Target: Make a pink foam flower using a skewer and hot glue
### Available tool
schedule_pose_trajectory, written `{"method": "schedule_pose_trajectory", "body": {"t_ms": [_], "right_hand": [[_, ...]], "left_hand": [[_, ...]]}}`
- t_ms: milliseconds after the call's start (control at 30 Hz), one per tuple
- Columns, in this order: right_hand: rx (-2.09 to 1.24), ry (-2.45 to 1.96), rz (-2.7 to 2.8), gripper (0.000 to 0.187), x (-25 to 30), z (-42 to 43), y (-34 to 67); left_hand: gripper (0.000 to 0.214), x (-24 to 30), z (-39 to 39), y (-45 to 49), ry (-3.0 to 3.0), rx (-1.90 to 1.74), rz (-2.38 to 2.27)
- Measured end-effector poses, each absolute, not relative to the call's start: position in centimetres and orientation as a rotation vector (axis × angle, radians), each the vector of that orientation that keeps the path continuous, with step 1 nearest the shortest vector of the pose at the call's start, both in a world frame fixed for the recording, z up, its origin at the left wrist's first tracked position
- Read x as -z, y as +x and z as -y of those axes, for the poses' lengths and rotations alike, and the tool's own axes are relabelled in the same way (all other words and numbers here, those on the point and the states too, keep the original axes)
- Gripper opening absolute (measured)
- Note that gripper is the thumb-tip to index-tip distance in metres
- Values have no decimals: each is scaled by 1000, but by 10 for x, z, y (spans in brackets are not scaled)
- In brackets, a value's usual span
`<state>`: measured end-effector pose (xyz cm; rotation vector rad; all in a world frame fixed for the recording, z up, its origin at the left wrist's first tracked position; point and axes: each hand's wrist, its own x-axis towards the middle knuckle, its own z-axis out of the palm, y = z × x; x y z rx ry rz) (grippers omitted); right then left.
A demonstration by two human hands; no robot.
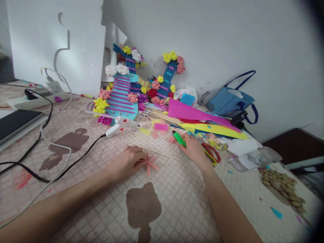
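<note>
My left hand rests on the table, its fingertips closed on one petal of a pink folded-paper flower. A thin wooden stick lies just beyond the flower. Further right, my right hand is closed around a bright green tool with a dark tip; its exact kind is unclear. Close beside that hand lie scissors with red handles and yellow handles. Pink paper scraps lie just left of the green tool.
A white glue gun with a black cord lies left of centre. Paper-flower-decorated stick panels lean at the back. Bundled sticks, magenta paper and a blue bag are behind. Peanuts lie at right, a dark device at left.
</note>
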<state>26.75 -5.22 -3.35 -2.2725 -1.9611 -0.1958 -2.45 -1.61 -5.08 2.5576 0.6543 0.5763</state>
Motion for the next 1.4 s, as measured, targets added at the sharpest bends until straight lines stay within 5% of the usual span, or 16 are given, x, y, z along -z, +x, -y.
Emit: {"method": "schedule_pose_trajectory", "body": {"t_ms": [200,433,567,1000,1400], "right_hand": [[132,-1831,1898,14,25,53,260],[-481,-1357,2072,6,34,76,188],[-379,-1333,2107,22,46,81,174],[-315,-1355,2241,4,46,81,170],[-315,-1349,2213,18,51,74,168]], "left_hand": [[14,50,16,-25,2575,-603,-645],[11,53,15,-24,2554,-644,-651],[10,53,16,-23,2547,-649,-643],[10,50,22,-21,2619,-665,-662],[15,44,24,-17,2698,-601,-702]]}}
